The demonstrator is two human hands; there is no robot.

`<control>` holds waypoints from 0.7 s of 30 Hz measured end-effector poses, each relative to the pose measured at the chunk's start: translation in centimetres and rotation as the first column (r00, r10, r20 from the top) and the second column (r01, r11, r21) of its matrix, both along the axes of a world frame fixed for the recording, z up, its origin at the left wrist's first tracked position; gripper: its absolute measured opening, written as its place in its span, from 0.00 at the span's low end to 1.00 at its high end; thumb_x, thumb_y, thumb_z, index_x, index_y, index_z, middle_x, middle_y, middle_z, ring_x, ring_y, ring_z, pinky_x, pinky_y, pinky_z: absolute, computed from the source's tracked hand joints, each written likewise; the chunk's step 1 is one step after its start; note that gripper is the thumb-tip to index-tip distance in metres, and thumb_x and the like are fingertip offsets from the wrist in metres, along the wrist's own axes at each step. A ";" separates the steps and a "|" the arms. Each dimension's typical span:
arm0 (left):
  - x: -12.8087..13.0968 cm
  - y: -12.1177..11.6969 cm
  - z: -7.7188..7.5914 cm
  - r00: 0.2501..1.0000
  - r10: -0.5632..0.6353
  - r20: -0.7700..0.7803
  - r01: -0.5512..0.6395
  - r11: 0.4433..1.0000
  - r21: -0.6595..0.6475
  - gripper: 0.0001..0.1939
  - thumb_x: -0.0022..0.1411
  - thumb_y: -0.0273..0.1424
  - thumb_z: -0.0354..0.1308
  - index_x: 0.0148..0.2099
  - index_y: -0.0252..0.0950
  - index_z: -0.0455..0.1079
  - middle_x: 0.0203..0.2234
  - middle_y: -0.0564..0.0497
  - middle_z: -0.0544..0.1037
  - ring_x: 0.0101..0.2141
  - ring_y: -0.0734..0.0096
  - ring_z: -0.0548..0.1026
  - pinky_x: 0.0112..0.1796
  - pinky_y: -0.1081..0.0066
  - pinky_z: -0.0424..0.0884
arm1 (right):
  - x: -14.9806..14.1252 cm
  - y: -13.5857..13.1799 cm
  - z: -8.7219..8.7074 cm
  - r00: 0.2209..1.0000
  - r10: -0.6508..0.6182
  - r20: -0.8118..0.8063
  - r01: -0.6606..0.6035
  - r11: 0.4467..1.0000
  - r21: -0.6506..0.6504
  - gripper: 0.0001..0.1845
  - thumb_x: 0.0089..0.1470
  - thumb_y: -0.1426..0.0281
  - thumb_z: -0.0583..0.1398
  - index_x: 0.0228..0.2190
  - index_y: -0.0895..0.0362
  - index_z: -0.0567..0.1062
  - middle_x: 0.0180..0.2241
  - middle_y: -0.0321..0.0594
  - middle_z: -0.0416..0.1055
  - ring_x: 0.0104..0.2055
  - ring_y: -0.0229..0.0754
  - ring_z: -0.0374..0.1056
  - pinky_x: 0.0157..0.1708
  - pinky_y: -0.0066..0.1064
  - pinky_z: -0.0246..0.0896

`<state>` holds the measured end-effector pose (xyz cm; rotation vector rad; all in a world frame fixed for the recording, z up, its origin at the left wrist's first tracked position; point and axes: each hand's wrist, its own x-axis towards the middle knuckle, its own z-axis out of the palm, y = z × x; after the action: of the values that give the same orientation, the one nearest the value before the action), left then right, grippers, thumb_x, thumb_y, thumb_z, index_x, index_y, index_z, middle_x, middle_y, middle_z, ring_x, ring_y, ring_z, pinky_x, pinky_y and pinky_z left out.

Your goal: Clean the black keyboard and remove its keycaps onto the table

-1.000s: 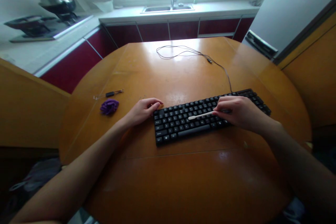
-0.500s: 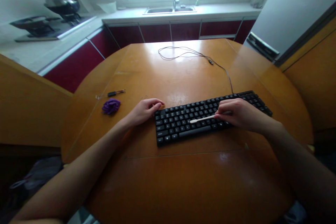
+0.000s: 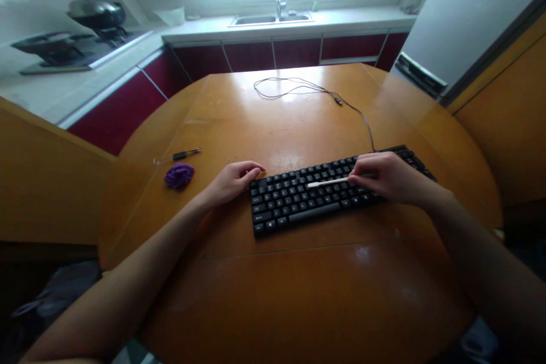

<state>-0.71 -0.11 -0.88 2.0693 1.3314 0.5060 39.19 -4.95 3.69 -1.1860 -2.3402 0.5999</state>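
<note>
A black keyboard (image 3: pixel 273 205) lies slightly turned on the wooden table. My right hand (image 3: pixel 381 176) is closed around the handle of a white toothbrush (image 3: pixel 326 183), over the right half of the keyboard. The toothbrush head points left, at the middle rows of keys; its bristles cannot be made out. At the keyboard's far left corner, my left hand (image 3: pixel 236 180) rests on the table with bent fingers, its thumb and fingertips holding that corner. My right hand hides some of the keys.
Left of my left hand lie a crumpled purple cloth item (image 3: pixel 178 176) and a small black object with a metal end (image 3: pixel 186 154). The keyboard's cable (image 3: pixel 358 111) loops across the far part of the table (image 3: pixel 298 296). Beyond stands a counter with a sink (image 3: pixel 256 20).
My right hand and the toothbrush have moved a little away from me, towards the farther key rows. My left hand stays at the corner. The whole view has shifted slightly.
</note>
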 end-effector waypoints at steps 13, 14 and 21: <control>0.4 -0.2 0.2 0.999 0.004 0.041 -0.003 1.000 -0.010 0.19 0.68 0.43 0.53 0.46 0.35 0.78 0.30 0.50 0.80 0.34 0.66 0.76 0.36 0.70 0.71 | -2.4 -1.6 -0.3 0.975 0.220 -0.025 -0.221 0.974 -0.055 0.09 0.63 0.71 0.59 0.39 0.56 0.80 0.36 0.42 0.75 0.36 0.39 0.70 0.37 0.30 0.64; 0.4 -0.2 0.2 0.999 0.005 0.045 -0.005 1.000 -0.009 0.19 0.68 0.43 0.53 0.46 0.35 0.78 0.30 0.50 0.80 0.34 0.66 0.75 0.35 0.70 0.71 | -2.7 -1.7 -0.6 0.973 0.229 -0.037 -0.231 0.972 -0.040 0.10 0.64 0.71 0.58 0.40 0.56 0.81 0.37 0.42 0.75 0.36 0.39 0.70 0.37 0.30 0.64; 0.5 -0.2 0.0 0.998 0.018 0.056 -0.017 1.000 -0.020 0.20 0.68 0.43 0.53 0.47 0.33 0.78 0.33 0.48 0.80 0.32 0.68 0.74 0.34 0.70 0.69 | -6.6 -3.7 -2.7 0.973 0.213 0.087 -0.224 0.965 0.137 0.14 0.68 0.72 0.54 0.43 0.55 0.80 0.34 0.40 0.73 0.30 0.35 0.66 0.30 0.27 0.59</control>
<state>-0.24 -0.34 -0.83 2.0142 1.3181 0.5527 32.63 -8.62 0.99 -0.9054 -2.5485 0.4550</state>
